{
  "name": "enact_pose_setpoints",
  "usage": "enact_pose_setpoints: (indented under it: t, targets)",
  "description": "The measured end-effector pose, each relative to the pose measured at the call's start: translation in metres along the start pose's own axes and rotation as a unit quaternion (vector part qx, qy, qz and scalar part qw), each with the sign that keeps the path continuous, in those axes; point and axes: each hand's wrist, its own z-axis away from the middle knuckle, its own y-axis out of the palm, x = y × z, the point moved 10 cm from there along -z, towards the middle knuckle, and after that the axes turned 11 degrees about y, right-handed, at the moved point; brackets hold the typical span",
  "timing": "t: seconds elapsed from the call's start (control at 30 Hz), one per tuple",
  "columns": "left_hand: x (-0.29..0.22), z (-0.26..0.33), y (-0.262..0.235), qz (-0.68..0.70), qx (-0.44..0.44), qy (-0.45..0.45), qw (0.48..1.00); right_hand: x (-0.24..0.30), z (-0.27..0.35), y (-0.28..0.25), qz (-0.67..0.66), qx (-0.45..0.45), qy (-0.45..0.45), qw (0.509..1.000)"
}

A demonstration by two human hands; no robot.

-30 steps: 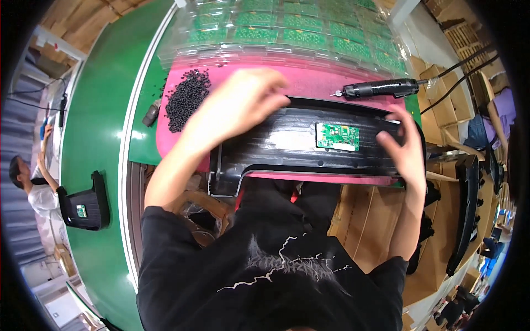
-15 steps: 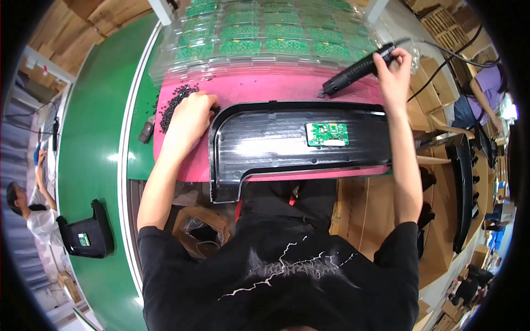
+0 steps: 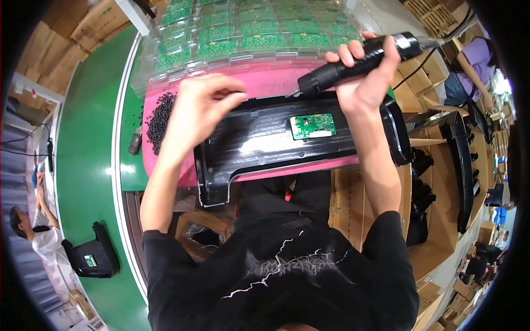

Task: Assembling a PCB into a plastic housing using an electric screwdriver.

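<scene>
My right hand (image 3: pixel 367 77) is wrapped round a black electric screwdriver (image 3: pixel 342 66), tilted with its bit down and to the left, close to the far rim of a black plastic housing (image 3: pixel 259 143). A green circuit board (image 3: pixel 313 126) lies inside that housing, right of its middle. Over the housing's far left corner is my left hand (image 3: pixel 207 107), thumb and forefinger brought together in a pinch. Whatever is between those fingertips is too small to make out. Left of this hand, a heap of small black screws (image 3: pixel 160 118) rests on the pink mat (image 3: pixel 265 77).
Clear trays of green circuit boards (image 3: pixel 237 41) stand along the far side. A small dark object (image 3: pixel 135 142) lies beside the mat. On the green bench (image 3: pixel 91 165) at left sits another black housing (image 3: pixel 99 254). Cardboard boxes (image 3: pixel 436 231) hold black parts at right. Other people are farther off.
My left hand has left the screw heap and moved right, over the housing. The screwdriver has come left and nearer to the housing's far rim. The view has shifted slightly.
</scene>
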Motion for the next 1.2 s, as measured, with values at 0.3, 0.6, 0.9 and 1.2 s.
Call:
enact_pose_setpoints:
  t: [0.3,0.6,0.9,1.2]
  targets:
    - [-0.036,-0.019,0.082,0.380,0.113,-0.073,0.915,0.044,0.066,0.054,-0.055,0.156,-0.032,0.986]
    - [-0.078,-0.030,0.084,0.142,0.112,0.165,0.970,0.079,0.107,0.082,0.139,0.327,-0.133,0.925]
    - [-0.082,-0.027,0.097,0.074,0.151,0.223,0.960,0.063,0.107,0.089,0.203,0.381,-0.129,0.893]
    - [-0.064,-0.032,0.098,0.021,0.134,0.260,0.956,0.047,0.085,0.075,0.202,0.372,-0.124,0.897]
